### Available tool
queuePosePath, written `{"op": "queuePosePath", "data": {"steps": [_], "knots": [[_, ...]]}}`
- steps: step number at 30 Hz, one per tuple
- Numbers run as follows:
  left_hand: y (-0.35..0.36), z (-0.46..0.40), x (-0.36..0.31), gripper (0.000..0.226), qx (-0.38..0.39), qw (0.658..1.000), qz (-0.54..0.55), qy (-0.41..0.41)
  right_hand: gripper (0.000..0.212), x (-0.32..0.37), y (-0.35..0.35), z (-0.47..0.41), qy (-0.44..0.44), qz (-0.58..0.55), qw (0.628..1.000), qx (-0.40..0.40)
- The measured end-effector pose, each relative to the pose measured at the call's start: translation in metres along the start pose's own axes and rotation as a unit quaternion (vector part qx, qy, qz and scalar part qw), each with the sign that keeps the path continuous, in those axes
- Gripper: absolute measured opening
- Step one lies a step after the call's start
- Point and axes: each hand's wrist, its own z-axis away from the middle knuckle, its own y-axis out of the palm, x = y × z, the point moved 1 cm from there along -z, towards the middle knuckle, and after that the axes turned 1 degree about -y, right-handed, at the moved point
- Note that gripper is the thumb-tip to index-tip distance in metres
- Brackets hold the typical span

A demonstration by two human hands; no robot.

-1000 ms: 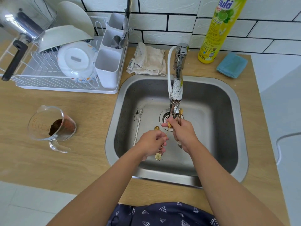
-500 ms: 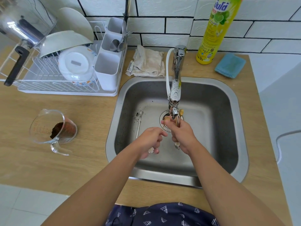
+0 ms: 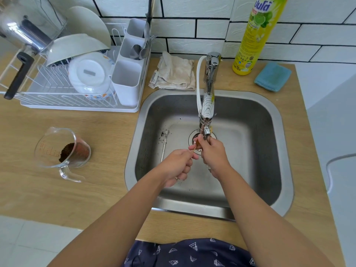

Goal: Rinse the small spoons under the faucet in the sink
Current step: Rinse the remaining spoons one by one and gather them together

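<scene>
Both my hands are over the steel sink [image 3: 273, 132], just below the faucet [image 3: 208, 105] spout. My left hand [image 3: 178, 166] pinches the thin handle of a small gold spoon [image 3: 194, 149], most of it hidden in the fist. My right hand [image 3: 212, 151] grips other small gold spoons; their bowls poke up beside the spout and a flower-shaped handle end [image 3: 208, 167] shows below the palm. A long thin silver spoon [image 3: 164, 145] lies on the sink floor to the left, with dark specks around its bowl. Whether water is running cannot be seen.
A glass measuring cup [image 3: 61, 151] with brown grounds stands on the wooden counter left of the sink. A white dish rack [image 3: 77, 87] with bowls, a pot and a cutlery holder is at back left. A folded cloth [image 3: 175, 74], yellow dish-soap bottle [image 3: 256, 35] and blue sponge [image 3: 272, 77] line the back edge.
My left hand has moved up and closer to my right hand, and the flower end of its spoon is now hidden in the fist. The view shifted slightly.
</scene>
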Motion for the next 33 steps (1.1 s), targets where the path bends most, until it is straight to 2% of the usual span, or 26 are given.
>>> {"op": "queuePosePath", "data": {"steps": [2,5,8,10,12,14,16,19,21,24,26,30,33], "knots": [[-0.003,-0.003,0.001,0.021,-0.001,1.0,0.011,0.001,0.025,0.001,0.0,0.001,0.021,-0.031,0.999,0.032],[-0.009,-0.009,0.001,0.02,0.005,1.0,0.006,0.006,0.023,0.001,-0.003,0.003,0.015,-0.004,0.998,0.061],[-0.009,-0.018,0.001,0.018,-0.01,0.996,-0.078,0.043,0.021,0.007,-0.008,0.002,0.003,0.0,1.0,0.0],[-0.006,-0.027,-0.005,0.016,-0.039,0.983,-0.149,0.096,0.018,0.011,-0.014,0.001,0.002,-0.043,0.997,-0.061],[-0.001,-0.037,-0.011,0.014,-0.051,0.975,-0.162,0.145,0.025,0.015,-0.024,-0.001,-0.008,-0.11,0.986,-0.128],[0.005,-0.044,-0.013,0.008,-0.032,0.983,-0.081,0.164,0.03,0.019,-0.038,-0.003,-0.018,-0.146,0.972,-0.185],[0.013,-0.049,-0.01,0.018,-0.011,0.988,0.032,0.151,0.023,0.021,-0.051,-0.004,-0.024,-0.165,0.96,-0.227],[0.028,-0.053,-0.001,0.018,-0.01,0.982,0.139,0.128,0.017,0.019,-0.061,-0.001,-0.019,-0.159,0.955,-0.248],[0.038,-0.055,0.003,0.016,-0.056,0.981,0.145,0.119,0.017,0.015,-0.06,0.003,-0.01,-0.15,0.955,-0.255],[0.046,-0.057,0.006,0.028,-0.116,0.975,0.154,0.112,0.015,0.007,-0.058,0.009,0.004,-0.145,0.952,-0.269],[0.047,-0.057,0.007,0.025,-0.11,0.974,0.163,0.109,0.014,0.003,-0.057,0.012,0.012,-0.148,0.948,-0.28],[0.048,-0.05,0.007,0.015,-0.034,0.975,0.183,0.119,0.014,0.004,-0.061,0.013,0.028,-0.174,0.942,-0.284],[0.045,-0.051,0.002,0.018,-0.08,0.977,0.187,0.07,0.011,0.005,-0.058,0.015,0.016,-0.159,0.954,-0.254]]}}
